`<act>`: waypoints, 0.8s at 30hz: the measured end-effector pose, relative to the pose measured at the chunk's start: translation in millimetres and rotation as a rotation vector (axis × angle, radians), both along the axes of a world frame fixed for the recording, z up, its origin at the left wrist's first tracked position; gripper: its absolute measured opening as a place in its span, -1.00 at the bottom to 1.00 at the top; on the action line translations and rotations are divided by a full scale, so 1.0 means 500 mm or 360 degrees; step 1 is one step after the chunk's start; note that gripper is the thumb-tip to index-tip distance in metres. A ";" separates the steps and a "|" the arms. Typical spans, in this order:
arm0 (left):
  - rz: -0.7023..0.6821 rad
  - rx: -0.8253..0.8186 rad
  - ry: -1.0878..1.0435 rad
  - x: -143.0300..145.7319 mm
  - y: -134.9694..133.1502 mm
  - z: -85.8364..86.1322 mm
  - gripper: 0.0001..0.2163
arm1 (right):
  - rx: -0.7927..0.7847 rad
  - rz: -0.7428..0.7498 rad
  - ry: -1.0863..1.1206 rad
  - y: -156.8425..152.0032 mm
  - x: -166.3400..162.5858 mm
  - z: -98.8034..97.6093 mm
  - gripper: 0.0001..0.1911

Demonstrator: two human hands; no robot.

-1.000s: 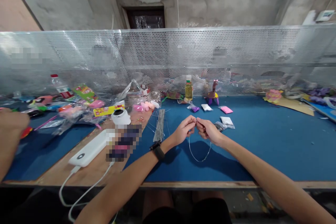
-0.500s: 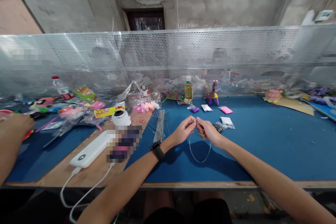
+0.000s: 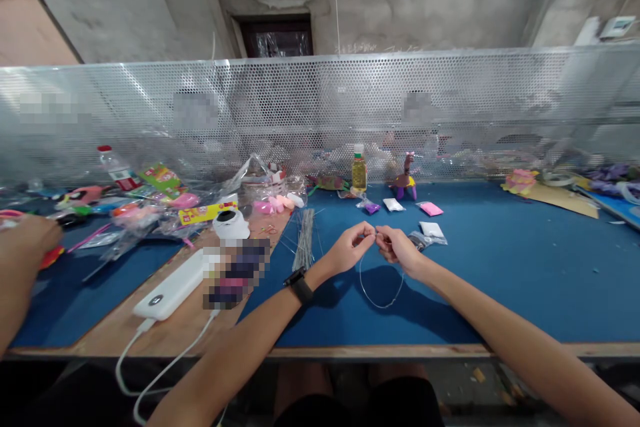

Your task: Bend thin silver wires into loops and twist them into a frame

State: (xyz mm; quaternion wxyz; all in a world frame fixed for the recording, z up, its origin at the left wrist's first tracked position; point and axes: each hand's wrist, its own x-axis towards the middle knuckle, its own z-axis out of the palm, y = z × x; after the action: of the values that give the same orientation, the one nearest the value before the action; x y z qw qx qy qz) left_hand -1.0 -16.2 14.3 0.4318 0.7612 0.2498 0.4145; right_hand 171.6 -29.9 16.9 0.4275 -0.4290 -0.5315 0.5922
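Note:
A thin silvery wire [image 3: 379, 305] hangs in a rounded loop below my two hands, over the blue table mat. My left hand [image 3: 354, 243] pinches one end of it between thumb and fingers; a dark watch sits on that wrist. My right hand [image 3: 397, 248] is closed on the other end, its fingertips almost touching the left ones. The wire ends are hidden in the fingers. Just beyond the right hand lie a black packet [image 3: 417, 240], partly covered by it, and a white packet [image 3: 433, 232]. A bundle of straight wires [image 3: 303, 240] lies to the left.
A white power bank [image 3: 173, 287] and a blurred-out phone with cables lie on the wooden strip at left. Several coloured packets, an oil-coloured bottle [image 3: 359, 170] and a small animal figure [image 3: 405, 179] stand toward the perforated metal screen. Another person's hand [image 3: 33, 247] is at far left.
My fingertips have shifted slightly, and the wire loop looks a little wider. The other person's hand at far left has moved slightly.

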 end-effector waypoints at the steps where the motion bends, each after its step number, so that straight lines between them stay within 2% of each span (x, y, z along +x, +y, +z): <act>1: -0.0006 0.0003 0.0006 -0.001 0.001 -0.001 -0.67 | -0.0010 -0.0003 0.0002 0.000 0.000 0.000 -0.54; 15: -0.0273 -0.0387 -0.0118 -0.003 0.018 -0.017 -0.56 | -0.0168 0.0134 0.0148 0.000 0.000 -0.004 -0.55; 24: -0.0086 -0.0146 -0.0069 -0.005 0.014 -0.006 -0.63 | -0.0189 0.0203 0.0095 0.002 0.004 -0.001 -0.52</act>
State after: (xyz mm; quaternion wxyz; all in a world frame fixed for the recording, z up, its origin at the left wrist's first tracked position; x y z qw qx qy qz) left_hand -3.2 -9.2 11.1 0.4826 0.7378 0.2384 0.4072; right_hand 173.3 -28.9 16.3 0.3784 -0.4009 -0.5088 0.6613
